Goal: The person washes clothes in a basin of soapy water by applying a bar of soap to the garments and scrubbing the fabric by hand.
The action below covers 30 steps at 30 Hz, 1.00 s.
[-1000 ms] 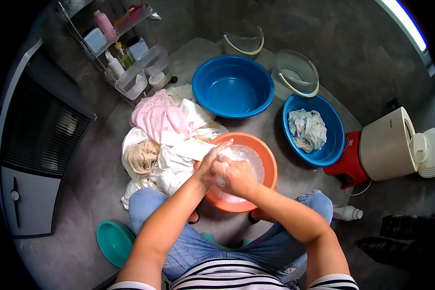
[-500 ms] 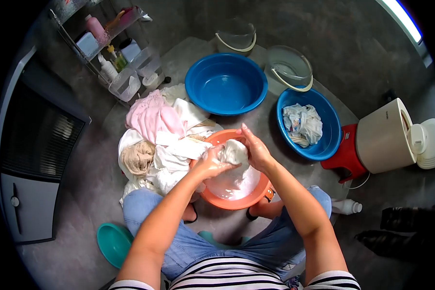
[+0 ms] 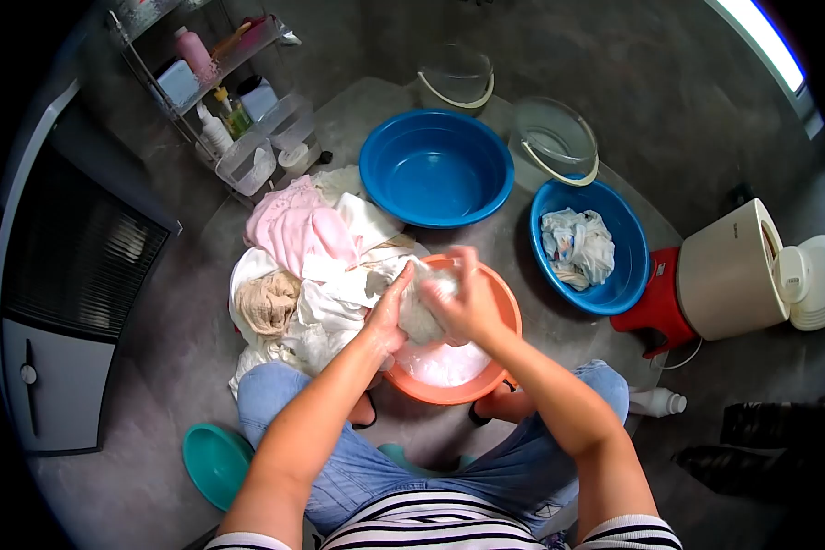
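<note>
Holding whitish cloth (image 3: 419,321) above the orange basin (image 3: 445,394)

From afar, I have my left hand (image 3: 390,316) curled against the cloth, over the suds (image 3: 445,364). My right hand (image 3: 470,302), blurred, meets its other side; I cannot tell whether those fingers pinch it.

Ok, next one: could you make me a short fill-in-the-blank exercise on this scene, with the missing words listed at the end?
1. A whitish cloth is between the left hand and the right hand, above the ____ basin.
2. The blue basin with cloths in it stands to the ____ of the other blue basin.
3. The cream appliance has a ____ base.
4. The shirt is patterned with black-and-white ____.

Missing words: orange; right; red; stripes.
</note>
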Each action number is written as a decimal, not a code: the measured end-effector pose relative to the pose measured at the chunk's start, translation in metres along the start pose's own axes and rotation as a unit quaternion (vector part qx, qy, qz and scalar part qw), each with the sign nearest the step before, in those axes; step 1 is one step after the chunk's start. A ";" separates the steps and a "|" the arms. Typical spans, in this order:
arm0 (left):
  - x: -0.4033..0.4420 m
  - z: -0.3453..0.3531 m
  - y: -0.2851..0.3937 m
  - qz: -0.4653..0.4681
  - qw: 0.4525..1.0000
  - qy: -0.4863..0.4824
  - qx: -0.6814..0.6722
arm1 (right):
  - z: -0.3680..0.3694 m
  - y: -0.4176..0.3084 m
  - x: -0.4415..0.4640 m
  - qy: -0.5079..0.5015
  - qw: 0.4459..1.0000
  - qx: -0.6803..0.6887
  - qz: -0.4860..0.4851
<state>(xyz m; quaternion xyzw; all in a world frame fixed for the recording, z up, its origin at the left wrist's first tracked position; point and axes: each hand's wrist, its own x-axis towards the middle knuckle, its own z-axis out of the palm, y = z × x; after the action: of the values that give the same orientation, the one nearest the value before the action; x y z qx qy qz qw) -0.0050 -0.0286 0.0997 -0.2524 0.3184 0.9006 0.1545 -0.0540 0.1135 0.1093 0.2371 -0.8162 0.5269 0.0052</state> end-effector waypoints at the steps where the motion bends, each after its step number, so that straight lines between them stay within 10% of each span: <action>1: -0.002 0.002 0.001 -0.013 1.000 0.006 0.004 | 0.002 -0.022 -0.004 -0.022 0.997 -0.028 -0.070; 2: 0.034 -0.037 -0.012 -0.016 0.993 -0.107 -0.038 | 0.011 -0.019 -0.014 -0.095 0.982 -0.086 -0.139; 5: 0.024 -0.009 -0.008 -0.028 0.999 -0.012 -0.023 | 0.017 -0.029 -0.023 -0.156 0.937 -0.140 -0.280; 7: 0.061 -0.053 -0.041 -0.007 0.978 -0.165 -0.130 | 0.015 0.002 -0.012 -0.109 0.946 -0.206 -0.225; 8: 0.053 -0.050 -0.042 0.026 0.998 0.001 -0.052 | 0.012 0.009 -0.005 -0.075 0.957 -0.221 -0.171; 11: 0.041 -0.021 -0.034 0.001 0.999 0.029 -0.033 | 0.012 0.032 -0.003 -0.064 0.963 -0.247 -0.088; 15: 0.027 -0.019 -0.020 0.035 0.977 0.054 0.203 | -0.009 0.036 0.012 -0.159 0.973 -0.014 0.167; 18: 0.027 -0.031 -0.016 0.069 0.910 0.047 0.406 | -0.026 0.031 0.023 -0.132 0.938 0.273 0.168; 22: 0.006 -0.017 -0.007 0.092 0.845 0.093 0.519 | -0.039 0.014 0.023 -0.206 0.914 0.300 0.178; 25: -0.005 -0.008 0.015 0.227 0.753 -0.125 0.605 | -0.043 0.004 0.026 -0.212 0.908 0.311 0.183; 26: -0.014 0.001 0.014 0.146 0.806 -0.125 0.561 | -0.044 0.004 0.024 -0.210 0.902 0.334 0.176; 30: -0.020 0.027 0.013 0.300 0.657 -0.076 0.687 | -0.058 -0.009 0.016 -0.233 0.880 0.389 0.141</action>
<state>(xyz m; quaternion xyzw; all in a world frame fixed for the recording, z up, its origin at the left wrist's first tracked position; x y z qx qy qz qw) -0.0038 -0.0234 0.1356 0.1046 0.8920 0.4388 0.0289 -0.0785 0.1550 0.1469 0.2183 -0.5479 0.7268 -0.3519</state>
